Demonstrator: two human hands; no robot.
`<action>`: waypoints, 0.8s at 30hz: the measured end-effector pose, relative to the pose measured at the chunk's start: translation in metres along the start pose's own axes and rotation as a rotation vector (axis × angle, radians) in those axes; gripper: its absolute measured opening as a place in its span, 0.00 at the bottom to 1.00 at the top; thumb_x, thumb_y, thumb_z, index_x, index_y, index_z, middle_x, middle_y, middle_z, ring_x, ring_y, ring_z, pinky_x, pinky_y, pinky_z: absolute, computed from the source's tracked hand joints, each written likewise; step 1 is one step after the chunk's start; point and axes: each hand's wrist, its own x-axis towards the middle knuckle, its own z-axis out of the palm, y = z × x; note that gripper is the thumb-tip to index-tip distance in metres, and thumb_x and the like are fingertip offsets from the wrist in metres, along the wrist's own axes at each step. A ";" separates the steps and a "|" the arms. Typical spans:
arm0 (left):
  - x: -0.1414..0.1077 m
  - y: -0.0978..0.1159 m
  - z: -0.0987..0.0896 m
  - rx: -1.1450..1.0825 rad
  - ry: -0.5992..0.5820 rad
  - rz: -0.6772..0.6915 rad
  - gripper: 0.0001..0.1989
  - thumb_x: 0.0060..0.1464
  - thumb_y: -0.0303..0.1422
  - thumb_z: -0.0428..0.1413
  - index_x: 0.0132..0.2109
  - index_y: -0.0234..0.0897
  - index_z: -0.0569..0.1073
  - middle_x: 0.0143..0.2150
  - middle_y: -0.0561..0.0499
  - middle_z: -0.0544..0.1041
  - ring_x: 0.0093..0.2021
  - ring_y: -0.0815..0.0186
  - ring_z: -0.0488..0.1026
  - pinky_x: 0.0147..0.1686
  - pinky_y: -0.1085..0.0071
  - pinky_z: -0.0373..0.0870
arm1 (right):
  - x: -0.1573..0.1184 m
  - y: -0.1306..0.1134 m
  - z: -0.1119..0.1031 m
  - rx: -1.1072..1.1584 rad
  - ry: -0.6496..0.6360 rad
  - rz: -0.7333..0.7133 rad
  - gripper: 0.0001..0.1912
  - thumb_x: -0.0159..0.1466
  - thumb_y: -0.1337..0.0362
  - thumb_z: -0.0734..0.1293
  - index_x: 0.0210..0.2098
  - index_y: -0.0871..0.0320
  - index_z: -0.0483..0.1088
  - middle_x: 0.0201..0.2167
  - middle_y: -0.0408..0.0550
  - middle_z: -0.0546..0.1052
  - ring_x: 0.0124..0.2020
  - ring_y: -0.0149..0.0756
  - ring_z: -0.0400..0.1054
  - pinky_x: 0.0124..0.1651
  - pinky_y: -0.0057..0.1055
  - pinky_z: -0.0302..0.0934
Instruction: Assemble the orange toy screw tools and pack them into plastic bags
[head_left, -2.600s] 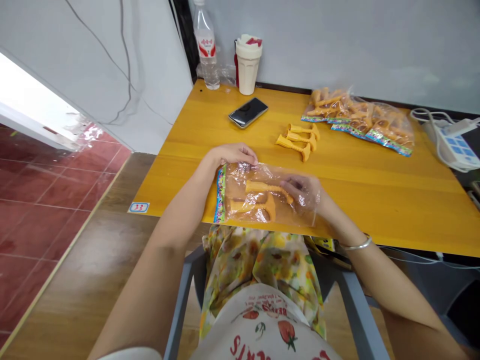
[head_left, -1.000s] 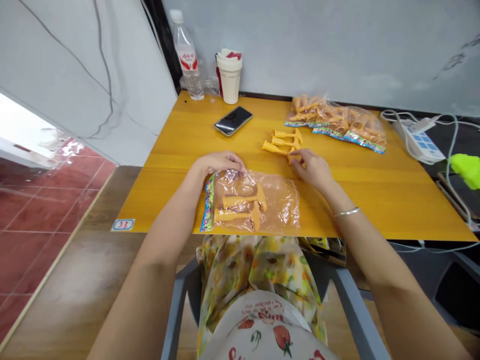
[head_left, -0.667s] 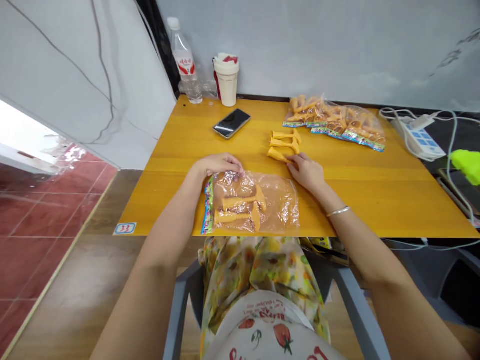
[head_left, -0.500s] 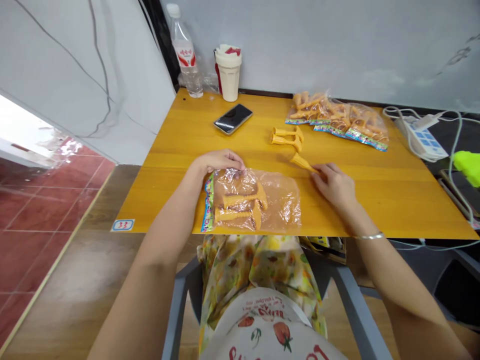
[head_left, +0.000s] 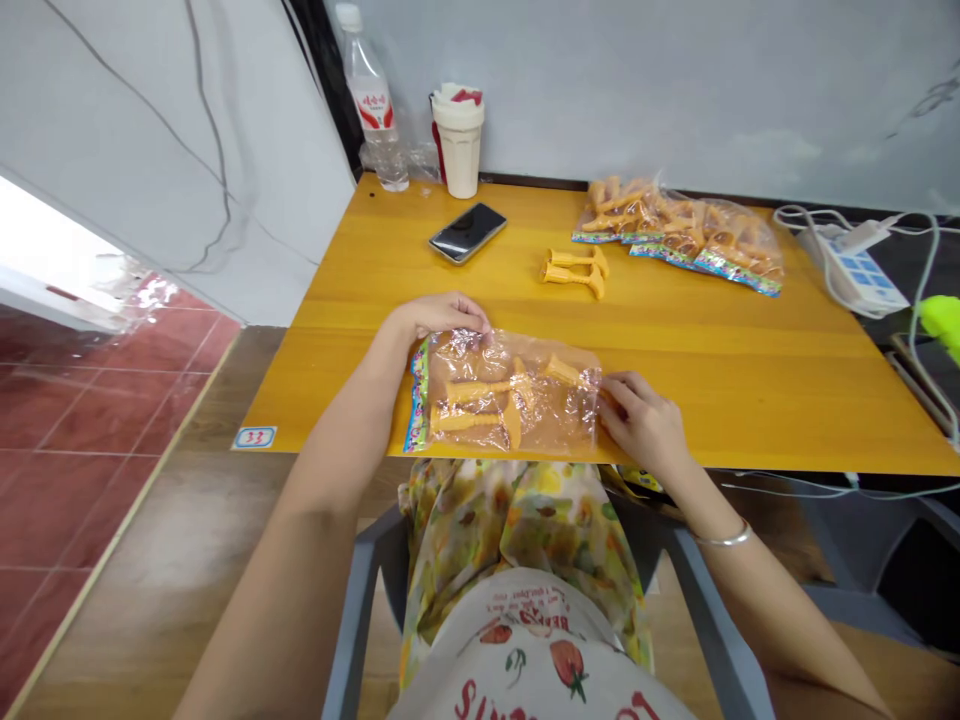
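Note:
A clear plastic bag (head_left: pixel 555 425) with a colourful printed edge lies flat near the table's front edge. Two orange hammer-shaped pieces (head_left: pixel 476 421) are inside it. My left hand (head_left: pixel 450 315) pinches the bag's upper edge. At the bag's right end, my right hand (head_left: pixel 641 415) has its fingers closed on a third orange piece (head_left: pixel 562 371), whose handle reaches into the bag. Beyond the bag, two more orange hammer-shaped pieces (head_left: pixel 576 272) lie side by side on the table (head_left: pixel 750 390).
Filled bags of orange pieces (head_left: pixel 679 232) lie at the back right. A phone (head_left: pixel 468 233), a cup (head_left: pixel 459 145) and a bottle (head_left: pixel 379 120) stand or lie at the back left. A power strip (head_left: pixel 862 270) with cables is at the right.
My right hand has moved left and nearer to me, bringing the third orange piece from the open table into the bag's right end. My left hand stays at the bag's upper edge.

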 end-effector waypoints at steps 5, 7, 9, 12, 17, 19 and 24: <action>0.002 -0.003 0.000 -0.033 0.064 -0.002 0.05 0.48 0.32 0.64 0.33 0.36 0.83 0.33 0.49 0.83 0.32 0.71 0.77 0.38 0.77 0.71 | 0.031 -0.028 0.014 -0.061 -0.021 -0.098 0.20 0.72 0.59 0.57 0.56 0.50 0.75 0.48 0.53 0.79 0.32 0.35 0.72 0.30 0.30 0.60; 0.003 -0.004 0.000 -0.041 0.071 -0.016 0.05 0.48 0.32 0.64 0.33 0.35 0.83 0.33 0.49 0.83 0.32 0.71 0.77 0.38 0.77 0.71 | 0.040 -0.037 0.017 -0.059 -0.051 -0.153 0.21 0.72 0.60 0.57 0.58 0.50 0.74 0.49 0.53 0.79 0.33 0.36 0.72 0.30 0.30 0.60; 0.004 -0.004 0.000 -0.046 0.064 -0.026 0.05 0.47 0.32 0.64 0.32 0.35 0.83 0.32 0.49 0.83 0.32 0.71 0.76 0.37 0.77 0.70 | 0.047 -0.044 0.018 -0.075 -0.092 -0.191 0.22 0.71 0.62 0.57 0.60 0.49 0.73 0.50 0.55 0.78 0.33 0.37 0.71 0.29 0.30 0.60; 0.004 -0.003 -0.001 -0.055 0.063 -0.013 0.05 0.47 0.31 0.64 0.32 0.34 0.83 0.31 0.50 0.82 0.31 0.72 0.75 0.36 0.77 0.69 | 0.056 -0.050 0.016 -0.140 -0.162 -0.171 0.24 0.69 0.65 0.58 0.63 0.48 0.69 0.50 0.57 0.77 0.29 0.36 0.69 0.25 0.31 0.56; 0.005 -0.003 -0.001 -0.089 0.025 -0.009 0.05 0.47 0.31 0.64 0.33 0.34 0.82 0.29 0.50 0.82 0.29 0.73 0.74 0.34 0.77 0.68 | 0.061 -0.052 0.013 -0.123 -0.186 -0.230 0.22 0.71 0.60 0.59 0.62 0.47 0.70 0.49 0.55 0.78 0.33 0.39 0.71 0.28 0.32 0.57; 0.004 -0.002 0.000 -0.101 0.008 -0.011 0.04 0.48 0.30 0.64 0.32 0.34 0.82 0.29 0.51 0.82 0.29 0.72 0.75 0.34 0.77 0.68 | 0.062 -0.051 0.016 -0.041 -0.159 -0.296 0.21 0.71 0.59 0.60 0.62 0.48 0.70 0.49 0.54 0.78 0.38 0.40 0.72 0.33 0.32 0.61; 0.002 -0.001 0.002 -0.113 -0.064 -0.024 0.04 0.50 0.27 0.60 0.31 0.33 0.81 0.32 0.50 0.82 0.30 0.72 0.74 0.36 0.76 0.69 | 0.066 -0.057 0.021 0.059 -0.047 -0.405 0.23 0.72 0.65 0.57 0.64 0.54 0.68 0.50 0.56 0.77 0.46 0.42 0.72 0.40 0.33 0.65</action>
